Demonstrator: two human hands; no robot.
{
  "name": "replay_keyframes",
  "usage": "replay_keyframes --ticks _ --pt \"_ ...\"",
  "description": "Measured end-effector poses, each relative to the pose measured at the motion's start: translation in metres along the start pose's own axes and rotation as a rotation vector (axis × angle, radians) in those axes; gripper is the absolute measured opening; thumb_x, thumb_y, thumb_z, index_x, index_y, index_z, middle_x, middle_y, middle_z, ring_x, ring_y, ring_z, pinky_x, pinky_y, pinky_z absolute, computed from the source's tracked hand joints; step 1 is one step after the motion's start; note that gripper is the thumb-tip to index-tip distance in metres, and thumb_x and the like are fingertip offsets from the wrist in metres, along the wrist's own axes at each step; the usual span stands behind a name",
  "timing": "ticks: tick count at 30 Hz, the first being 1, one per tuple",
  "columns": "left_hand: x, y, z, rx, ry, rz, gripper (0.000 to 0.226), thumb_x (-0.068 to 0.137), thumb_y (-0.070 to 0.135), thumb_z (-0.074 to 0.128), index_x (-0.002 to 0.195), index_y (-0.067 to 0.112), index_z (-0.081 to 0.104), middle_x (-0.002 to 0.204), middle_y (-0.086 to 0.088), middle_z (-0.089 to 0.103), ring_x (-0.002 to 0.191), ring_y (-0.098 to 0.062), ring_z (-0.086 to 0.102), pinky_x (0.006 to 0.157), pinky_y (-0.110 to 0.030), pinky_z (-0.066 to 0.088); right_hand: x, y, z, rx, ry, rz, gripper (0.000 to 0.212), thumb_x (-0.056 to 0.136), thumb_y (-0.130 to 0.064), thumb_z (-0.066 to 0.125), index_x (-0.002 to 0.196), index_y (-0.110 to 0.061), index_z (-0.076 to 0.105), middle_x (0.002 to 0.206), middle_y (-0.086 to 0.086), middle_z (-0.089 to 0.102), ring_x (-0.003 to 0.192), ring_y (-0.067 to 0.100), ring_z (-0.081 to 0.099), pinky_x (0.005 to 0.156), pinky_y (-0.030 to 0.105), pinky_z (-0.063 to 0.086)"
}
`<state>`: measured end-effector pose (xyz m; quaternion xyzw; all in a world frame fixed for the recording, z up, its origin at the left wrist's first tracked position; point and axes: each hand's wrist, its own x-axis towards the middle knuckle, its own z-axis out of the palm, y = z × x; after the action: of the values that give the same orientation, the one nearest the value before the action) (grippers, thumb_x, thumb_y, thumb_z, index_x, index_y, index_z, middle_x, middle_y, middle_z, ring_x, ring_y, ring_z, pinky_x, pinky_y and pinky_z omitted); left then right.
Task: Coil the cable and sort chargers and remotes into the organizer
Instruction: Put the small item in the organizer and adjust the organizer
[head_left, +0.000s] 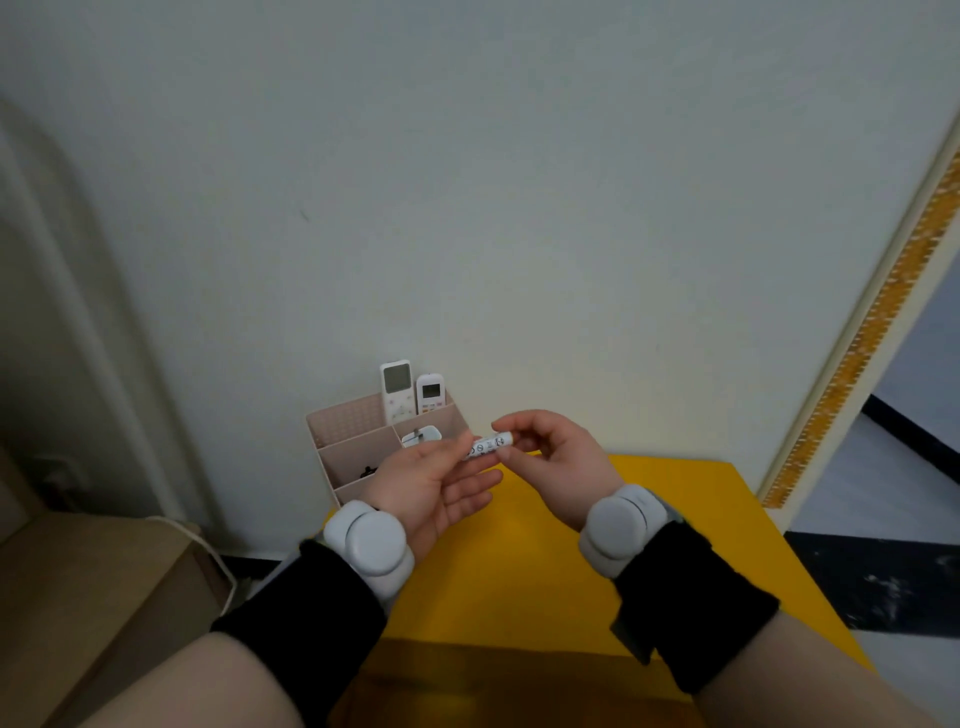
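A pink organizer (353, 421) stands against the wall at the yellow table's (649, 519) far left. Two white remotes (397, 389) (430, 393) stand upright in its back compartment. A white charger (422, 434) lies in the compartment in front of them, and a small black item (368, 472) sits in a lower one. Above the table, both hands hold a small white cylindrical object with printed symbols (488, 446). My left hand (431, 488) supports its left end; my right hand (545, 457) pinches its right end.
A cardboard box (93, 597) with a white cord (208, 556) over it sits left of the table. A door frame with orange trim (852, 338) rises on the right, with dark and light floor beyond. Grey wrist devices sit on both forearms.
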<state>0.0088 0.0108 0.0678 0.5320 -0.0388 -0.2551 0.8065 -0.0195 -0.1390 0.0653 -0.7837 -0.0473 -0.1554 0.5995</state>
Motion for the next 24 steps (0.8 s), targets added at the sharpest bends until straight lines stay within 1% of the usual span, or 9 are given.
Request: replay_keyframes --ticks 3,5,7,11,14,17,20,22,24 --pt "-0.006 0.000 -0.002 -0.014 0.003 0.017 0.019 0.089 0.019 0.057 0.098 0.004 0.062 0.076 -0.008 0.076 0.064 -0.015 0.072 0.055 -0.023 0.057 -0.002 -0.001 0.005 0.053 0.003 0.008 0.030 0.080 0.000 0.064 0.090 -0.029 0.064 0.077 -0.009 0.057 0.066 -0.005 0.053 0.070 0.011 0.044" --pt "-0.010 -0.001 -0.003 -0.017 -0.002 0.024 0.018 0.089 0.017 0.056 0.099 0.004 0.063 0.077 -0.007 0.076 0.066 -0.014 0.072 0.057 -0.023 0.058 -0.004 0.001 0.008 0.093 0.012 0.021 0.031 0.081 -0.001 0.064 0.090 -0.030 0.065 0.078 -0.009 0.059 0.071 0.002 0.054 0.073 0.017 0.045" --pt "-0.013 -0.002 -0.004 -0.028 -0.006 0.026 0.019 0.089 0.014 0.056 0.103 0.003 0.063 0.078 -0.007 0.076 0.067 -0.014 0.072 0.056 -0.023 0.057 -0.007 0.001 0.011 0.130 0.022 0.036 0.028 0.082 -0.003 0.064 0.091 -0.029 0.065 0.079 -0.008 0.060 0.073 0.008 0.055 0.072 0.021 0.046" --pt "-0.017 -0.006 -0.003 -0.067 0.012 0.036 0.016 0.088 0.006 0.056 0.101 0.003 0.064 0.080 -0.009 0.075 0.066 -0.016 0.072 0.054 -0.023 0.057 -0.011 0.000 0.016 0.208 0.058 0.080 0.018 0.085 -0.009 0.062 0.091 -0.026 0.064 0.078 -0.004 0.064 0.070 0.004 0.061 0.064 0.015 0.048" --pt "-0.020 -0.010 -0.005 -0.080 0.025 0.043 0.013 0.087 0.002 0.057 0.096 0.004 0.065 0.077 -0.008 0.075 0.065 -0.016 0.072 0.057 -0.024 0.058 -0.015 0.001 0.019 0.215 0.087 0.117 0.013 0.084 -0.013 0.064 0.089 -0.026 0.064 0.079 -0.002 0.066 0.068 0.003 0.062 0.062 0.016 0.049" --pt "-0.024 -0.013 -0.010 -0.091 0.034 0.051 0.015 0.085 0.000 0.057 0.098 0.004 0.065 0.077 -0.007 0.075 0.067 -0.016 0.072 0.062 -0.025 0.059 -0.019 0.006 0.024 0.201 0.104 0.156 0.009 0.082 -0.017 0.067 0.086 -0.024 0.065 0.081 0.000 0.067 0.072 0.009 0.062 0.062 0.017 0.050" --pt "-0.026 -0.015 -0.013 -0.110 0.055 0.049 0.016 0.084 -0.003 0.057 0.098 0.003 0.064 0.075 -0.008 0.074 0.065 -0.016 0.071 0.063 -0.026 0.059 -0.021 0.009 0.028 0.192 0.101 0.197 0.002 0.082 -0.019 0.068 0.081 -0.021 0.066 0.076 0.003 0.065 0.071 0.013 0.060 0.063 0.021 0.051" --pt "-0.027 -0.016 -0.016 -0.107 0.079 0.050 0.017 0.084 -0.003 0.057 0.099 0.003 0.063 0.077 -0.010 0.073 0.066 -0.017 0.071 0.062 -0.025 0.059 -0.021 0.012 0.032 0.176 0.102 0.202 0.006 0.081 -0.019 0.068 0.076 -0.021 0.066 0.073 0.003 0.064 0.070 0.015 0.059 0.063 0.023 0.051" --pt "-0.027 -0.019 -0.021 -0.096 0.103 0.045 0.018 0.085 -0.001 0.058 0.101 0.004 0.063 0.084 -0.011 0.073 0.070 -0.018 0.071 0.064 -0.026 0.059 -0.018 0.016 0.038 0.171 0.099 0.210 0.009 0.081 -0.017 0.068 0.074 -0.021 0.066 0.071 0.003 0.064 0.070 0.016 0.059 0.064 0.025 0.050"
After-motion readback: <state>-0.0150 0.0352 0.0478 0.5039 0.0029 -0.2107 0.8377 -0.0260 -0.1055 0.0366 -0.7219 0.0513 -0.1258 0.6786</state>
